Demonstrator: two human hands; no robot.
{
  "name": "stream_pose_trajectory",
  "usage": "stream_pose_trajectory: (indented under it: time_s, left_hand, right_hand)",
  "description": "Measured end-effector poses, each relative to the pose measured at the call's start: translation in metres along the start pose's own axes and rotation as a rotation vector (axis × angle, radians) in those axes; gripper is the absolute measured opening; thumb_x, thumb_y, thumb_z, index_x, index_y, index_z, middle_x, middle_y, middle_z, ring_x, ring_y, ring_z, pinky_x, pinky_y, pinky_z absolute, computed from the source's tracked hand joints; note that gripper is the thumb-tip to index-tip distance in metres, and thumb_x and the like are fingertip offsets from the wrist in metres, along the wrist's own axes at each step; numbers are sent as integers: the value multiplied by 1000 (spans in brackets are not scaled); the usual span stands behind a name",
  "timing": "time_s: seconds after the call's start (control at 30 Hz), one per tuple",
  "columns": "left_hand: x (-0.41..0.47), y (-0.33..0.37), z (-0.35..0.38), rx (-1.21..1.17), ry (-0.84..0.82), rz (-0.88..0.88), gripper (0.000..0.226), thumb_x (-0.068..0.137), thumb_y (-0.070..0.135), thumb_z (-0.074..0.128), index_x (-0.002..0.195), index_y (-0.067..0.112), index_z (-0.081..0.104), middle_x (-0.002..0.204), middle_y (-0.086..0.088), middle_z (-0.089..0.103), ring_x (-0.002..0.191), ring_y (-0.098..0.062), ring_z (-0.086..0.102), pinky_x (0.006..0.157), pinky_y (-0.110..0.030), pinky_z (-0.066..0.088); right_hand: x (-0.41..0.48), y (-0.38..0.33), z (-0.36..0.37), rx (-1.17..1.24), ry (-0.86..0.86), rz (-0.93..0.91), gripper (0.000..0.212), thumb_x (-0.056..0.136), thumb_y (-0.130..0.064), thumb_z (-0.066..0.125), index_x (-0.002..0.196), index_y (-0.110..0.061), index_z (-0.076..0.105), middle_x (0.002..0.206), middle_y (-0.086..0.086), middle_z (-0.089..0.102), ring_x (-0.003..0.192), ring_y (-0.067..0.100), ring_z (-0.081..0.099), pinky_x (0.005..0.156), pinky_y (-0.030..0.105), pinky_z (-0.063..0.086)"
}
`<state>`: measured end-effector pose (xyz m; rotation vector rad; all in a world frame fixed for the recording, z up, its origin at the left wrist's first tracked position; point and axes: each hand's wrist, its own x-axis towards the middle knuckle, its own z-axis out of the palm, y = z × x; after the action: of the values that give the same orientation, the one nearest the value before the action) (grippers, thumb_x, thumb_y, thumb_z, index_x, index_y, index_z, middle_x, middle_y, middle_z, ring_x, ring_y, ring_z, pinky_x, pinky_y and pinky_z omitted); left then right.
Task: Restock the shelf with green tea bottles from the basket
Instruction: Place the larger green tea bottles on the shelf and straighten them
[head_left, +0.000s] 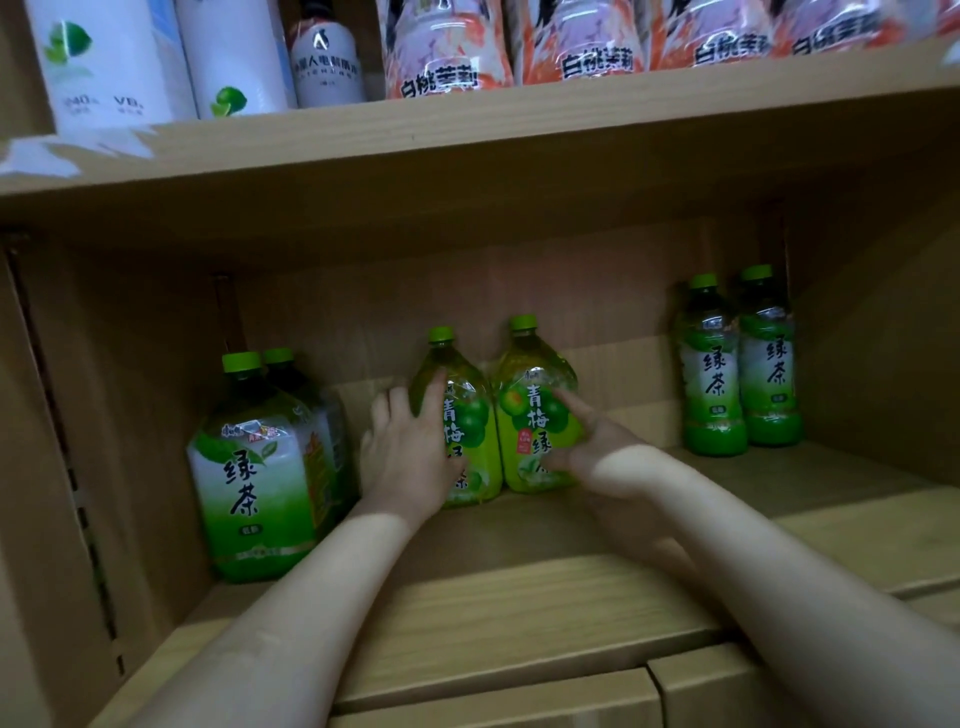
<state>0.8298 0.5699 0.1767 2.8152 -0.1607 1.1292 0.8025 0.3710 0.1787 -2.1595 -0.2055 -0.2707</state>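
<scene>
Two large yellow-green plum green tea bottles stand side by side in the middle of the wooden shelf (519, 597). My left hand (410, 452) lies with straight fingers against the front of the left bottle (467, 431). My right hand (592, 441) touches the label of the right bottle (530, 415) with its fingers stretched out. Two large green tea bottles (260, 467) stand at the shelf's left end, one behind the other. Two slim green tea bottles (737, 364) stand at the right end. The basket is out of view.
The shelf above (467, 135) carries white bottles (171, 57) on the left and pink-orange peach drink bottles (571, 41) on the right. Cardboard-coloured side walls close the compartment left and right. Bare shelf board lies in front of the bottles.
</scene>
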Motion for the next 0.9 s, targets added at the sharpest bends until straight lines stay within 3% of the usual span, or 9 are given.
stream_pose_trajectory:
  time_s: [0.07,0.17,0.3,0.43,0.63,0.77,0.9]
  left_hand:
    - [1,10,-8,-45,61,82,79,84,40,67,149,31,22,150,-13,27,136,-33,26,102,-43,39]
    - [-2,24,-20,-314,70,222,48,91,27,61,137,24,50,133,-7,52,120,-24,50,95,-32,43]
    - [-10,43,-46,-544,43,273,23,92,26,59,111,22,71,105,4,71,93,-13,65,80,-23,48]
    - [-27,84,-88,-608,53,473,18,91,19,61,102,21,75,89,15,71,84,1,66,76,-13,50]
    - [-96,191,-111,-762,59,953,21,82,7,60,93,15,76,84,7,71,77,-5,63,72,-13,46]
    - [-149,267,-93,-954,-50,1086,19,82,11,60,95,16,74,77,7,67,67,-5,56,66,-12,41]
    - [-207,345,-82,-1206,-249,1144,20,84,13,57,94,17,74,74,15,59,64,8,47,63,-8,38]
  right_hand:
    - [-10,0,-3,89,64,-49,68,88,-16,65,145,-38,34,89,-6,55,72,20,59,64,32,51]
    - [-33,-2,-16,222,167,-122,42,88,-7,60,128,-20,58,83,1,66,74,20,66,69,37,52]
    - [-77,-4,-55,-7,225,-232,17,90,-16,61,105,-19,69,78,8,74,67,16,72,73,38,58]
    - [-129,-2,-104,-240,215,-298,17,92,-25,59,106,-27,69,77,-2,73,69,6,68,72,29,58]
    - [-210,18,-167,-610,177,-289,22,88,-39,52,99,-34,70,69,-21,63,73,-7,60,61,9,43]
    - [-282,47,-211,-792,174,-164,25,87,-48,49,95,-36,69,65,-25,62,65,-9,58,58,7,40]
    - [-380,80,-254,-752,302,46,15,84,-52,57,89,-42,68,69,-25,68,65,-6,64,60,9,46]
